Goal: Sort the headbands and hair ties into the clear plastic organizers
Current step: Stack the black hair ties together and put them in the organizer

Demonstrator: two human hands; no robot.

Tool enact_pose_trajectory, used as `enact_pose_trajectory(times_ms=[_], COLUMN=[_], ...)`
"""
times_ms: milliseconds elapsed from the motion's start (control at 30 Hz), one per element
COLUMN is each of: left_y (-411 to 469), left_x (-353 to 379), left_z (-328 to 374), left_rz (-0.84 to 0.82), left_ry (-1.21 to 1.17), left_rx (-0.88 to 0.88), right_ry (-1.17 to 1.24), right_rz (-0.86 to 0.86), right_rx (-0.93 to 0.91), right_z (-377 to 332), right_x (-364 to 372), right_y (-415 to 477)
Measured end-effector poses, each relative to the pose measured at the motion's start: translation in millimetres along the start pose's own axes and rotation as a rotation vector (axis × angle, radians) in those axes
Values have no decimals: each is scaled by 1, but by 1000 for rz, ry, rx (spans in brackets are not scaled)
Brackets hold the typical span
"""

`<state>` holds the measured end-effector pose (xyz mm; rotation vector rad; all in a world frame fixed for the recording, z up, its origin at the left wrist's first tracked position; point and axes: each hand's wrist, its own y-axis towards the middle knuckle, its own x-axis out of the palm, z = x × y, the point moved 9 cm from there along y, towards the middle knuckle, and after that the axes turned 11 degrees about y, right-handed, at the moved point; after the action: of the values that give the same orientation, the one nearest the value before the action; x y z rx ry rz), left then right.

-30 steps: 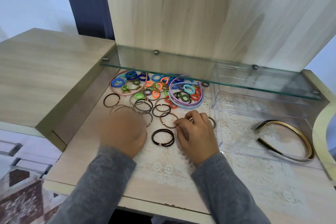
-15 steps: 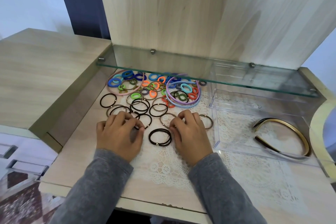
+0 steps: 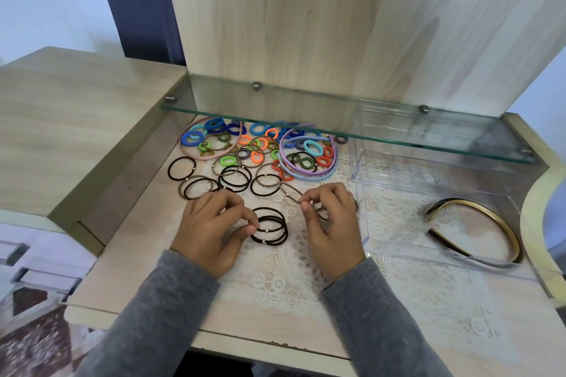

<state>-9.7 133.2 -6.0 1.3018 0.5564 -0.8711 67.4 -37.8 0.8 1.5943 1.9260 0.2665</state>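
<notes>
A: What've you got on the head cam, nearest first?

B: Grey sleeves (image 3: pixel 159 309) at the bottom, both hands over the lace mat (image 3: pixel 284 281) on the table (image 3: pixel 128 257). My left hand (image 3: pixel 211 229) has thumb & forefinger pinched on the edge of a stack of black hair ties (image 3: pixel 271 225), which lies flat on the mat btwn the hands. My right hand (image 3: pixel 332 223) is pinched on a brown hair tie (image 3: pixel 291 191), lifted at a tilt; more brown loops seem tucked under its fingers, can't count them.

A: Organizers?

B: Clear plastic organizer (image 3: pixel 441 202) sits just right of the right hand, on the mat. Inside, toward its right end, a gold and dark headband (image 3: pixel 477 223). A second clear box (image 3: pixel 395 131) stands behind it, partly under the glass shelf (image 3: pixel 337 128).

A: And the rest of the pile?

B: Past the hands, loose black and brown ties (image 3: pixel 214 180) spread on the table, some overlapping. Farther back, under the shelf edge, the coloured ties (image 3: pixel 254 150): blue, orange, green, teal, mixed. A pink headband (image 3: pixel 186 144) rings the left part of the heap, pastel headbands (image 3: pixel 309 174) in purple & blue curve round the right part. Wood panel (image 3: pixel 306 24) rises behind it all.
</notes>
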Motion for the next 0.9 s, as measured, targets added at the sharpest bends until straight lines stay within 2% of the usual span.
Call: enact_pose_trajectory(times_ms=[333, 533, 700, 800, 900], left_y=[-3, -5, -10, -16, -19], left_x=[9, 5, -9, -12, -12], left_z=[-3, -14, -39, -54, -57], left_rz=[-112, -83, -16, -51, -78], left_ry=[22, -52, 162, 264, 295], left_rx=[-21, -86, -307, -465, -532], right_ry=[-18, -37, -42, -85, -127], right_rz=[-119, -179, -229, -262, -283], right_rx=[-114, -145, -192, -235, -263], right_z=[-4, -6, -10, -12, -13], right_x=[7, 13, 17, 21, 24], right_y=[-3, -6, -9, -10, -11])
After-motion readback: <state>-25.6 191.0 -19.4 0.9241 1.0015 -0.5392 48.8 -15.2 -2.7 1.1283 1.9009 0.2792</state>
